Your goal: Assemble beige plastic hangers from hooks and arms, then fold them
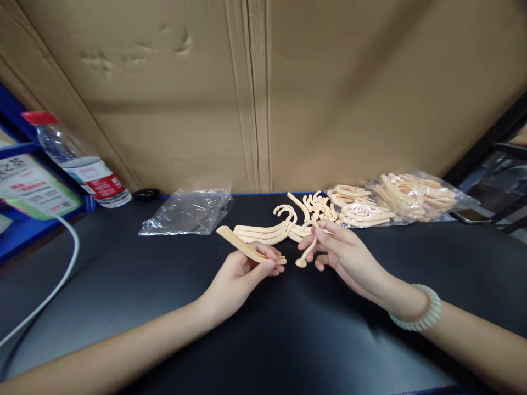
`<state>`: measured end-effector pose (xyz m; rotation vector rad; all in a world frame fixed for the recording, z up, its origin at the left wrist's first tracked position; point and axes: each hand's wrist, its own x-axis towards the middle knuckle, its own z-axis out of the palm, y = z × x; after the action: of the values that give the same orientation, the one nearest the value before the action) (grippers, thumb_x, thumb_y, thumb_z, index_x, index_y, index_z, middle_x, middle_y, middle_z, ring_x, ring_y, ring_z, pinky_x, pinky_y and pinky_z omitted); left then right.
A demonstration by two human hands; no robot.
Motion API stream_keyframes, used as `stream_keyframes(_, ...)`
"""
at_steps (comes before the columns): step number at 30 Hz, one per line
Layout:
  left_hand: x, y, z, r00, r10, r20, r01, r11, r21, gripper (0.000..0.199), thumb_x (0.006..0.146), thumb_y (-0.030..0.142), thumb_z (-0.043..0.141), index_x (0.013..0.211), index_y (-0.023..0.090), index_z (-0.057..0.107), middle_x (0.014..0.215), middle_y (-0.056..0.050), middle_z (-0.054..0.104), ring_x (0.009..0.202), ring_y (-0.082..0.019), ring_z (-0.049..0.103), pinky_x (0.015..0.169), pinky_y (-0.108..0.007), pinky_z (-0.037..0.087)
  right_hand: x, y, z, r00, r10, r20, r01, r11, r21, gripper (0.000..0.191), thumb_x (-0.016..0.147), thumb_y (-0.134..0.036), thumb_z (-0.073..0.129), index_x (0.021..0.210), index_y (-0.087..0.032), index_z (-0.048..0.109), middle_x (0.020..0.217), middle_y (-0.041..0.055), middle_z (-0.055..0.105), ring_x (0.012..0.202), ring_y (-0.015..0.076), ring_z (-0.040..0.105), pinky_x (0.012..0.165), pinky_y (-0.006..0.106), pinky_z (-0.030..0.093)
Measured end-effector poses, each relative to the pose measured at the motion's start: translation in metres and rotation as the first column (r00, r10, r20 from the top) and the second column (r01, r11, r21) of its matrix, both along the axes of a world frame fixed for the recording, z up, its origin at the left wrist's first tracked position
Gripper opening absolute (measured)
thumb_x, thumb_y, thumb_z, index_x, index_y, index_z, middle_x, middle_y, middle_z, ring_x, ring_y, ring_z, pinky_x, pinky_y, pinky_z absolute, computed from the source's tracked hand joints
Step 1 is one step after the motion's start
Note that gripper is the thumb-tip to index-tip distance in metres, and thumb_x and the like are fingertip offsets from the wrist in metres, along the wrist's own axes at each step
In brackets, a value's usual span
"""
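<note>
My left hand (pixel 247 274) is closed on a beige hanger arm (pixel 241 244), its holed end pointing right past my fingertips. In my right hand (pixel 341 249), thumb and fingers pinch a beige hanger hook (pixel 308 251), its round foot hanging down. A small gap separates the hook's foot from the arm's end. Just behind both hands lie several put-together beige hangers (pixel 263 233), partly covered by my right hand. Beyond them is a pile of loose hooks (pixel 319 206), with a single hanger arm (pixel 298 204) beside it.
Clear bags of beige hanger parts (pixel 411 195) lie at the back right, by a phone (pixel 471 215). An empty plastic bag (pixel 187 211) lies back left, near a water bottle (pixel 90 170). A white cable (pixel 69 263) crosses the left side. Cardboard (pixel 185 99) stands behind the black table (pixel 280 340).
</note>
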<state>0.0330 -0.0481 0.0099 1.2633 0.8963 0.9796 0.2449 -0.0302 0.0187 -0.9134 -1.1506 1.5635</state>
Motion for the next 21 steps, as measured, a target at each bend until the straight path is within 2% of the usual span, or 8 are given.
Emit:
stream_keyframes(3,0.000,0.000,0.001,1.000,-0.024,0.005,0.024,1.000,-0.015,0.023,0.078,0.034,0.073,0.085,0.014,0.063,0.101,-0.007,0.067,0.079,-0.016,0.068,0.078,-0.030,0.056,-0.002,-0.004,-0.002,0.999,0.039,0.018,-0.038,0.998,-0.040,0.034,0.086,-0.051,0.060,0.087,-0.023,0.040,0.078,0.0017,0.070,0.055,0.0144,0.067,0.042,0.019,0.045)
stream_keyframes(6,0.000,0.001,0.001,0.999,-0.038,-0.011,0.038,0.999,-0.009,0.022,0.077,0.030,0.075,0.087,0.015,0.062,0.095,-0.006,0.068,0.079,-0.017,0.069,0.078,-0.030,0.057,-0.004,-0.008,-0.003,0.999,0.023,0.031,-0.021,0.998,-0.052,0.035,0.088,-0.053,0.055,0.089,-0.025,0.034,0.076,0.0003,0.071,0.051,0.0153,0.068,0.040,0.018,0.044)
stream_keyframes(10,0.001,0.001,-0.002,0.998,-0.064,-0.031,0.064,0.998,0.006,0.020,0.075,0.025,0.075,0.086,0.015,0.062,0.090,-0.004,0.068,0.077,-0.016,0.069,0.075,-0.028,0.057,-0.009,-0.011,-0.006,0.999,-0.015,0.036,0.018,0.996,-0.086,0.033,0.090,-0.054,0.051,0.093,-0.026,0.033,0.081,0.0020,0.073,0.060,0.0180,0.072,0.048,0.022,0.052)
stream_keyframes(15,0.001,0.000,-0.006,0.998,-0.059,-0.030,0.059,0.998,-0.004,0.017,0.075,0.023,0.074,0.084,0.016,0.062,0.087,-0.003,0.068,0.077,-0.015,0.069,0.075,-0.027,0.057,-0.012,-0.011,-0.014,0.997,0.064,0.042,-0.061,0.996,-0.065,0.033,0.087,-0.050,0.059,0.092,-0.023,0.041,0.085,0.0042,0.073,0.068,0.0176,0.073,0.062,0.027,0.058)
stream_keyframes(21,0.001,0.000,-0.008,0.997,-0.079,0.002,0.079,0.997,-0.025,0.016,0.077,0.022,0.073,0.085,0.015,0.061,0.087,-0.003,0.069,0.078,-0.015,0.069,0.075,-0.025,0.057,-0.011,-0.010,-0.020,0.990,0.090,0.113,-0.093,0.995,0.028,0.041,0.070,-0.025,0.079,0.106,-0.019,0.061,0.090,0.0037,0.071,0.070,0.0142,0.069,0.069,0.030,0.059)
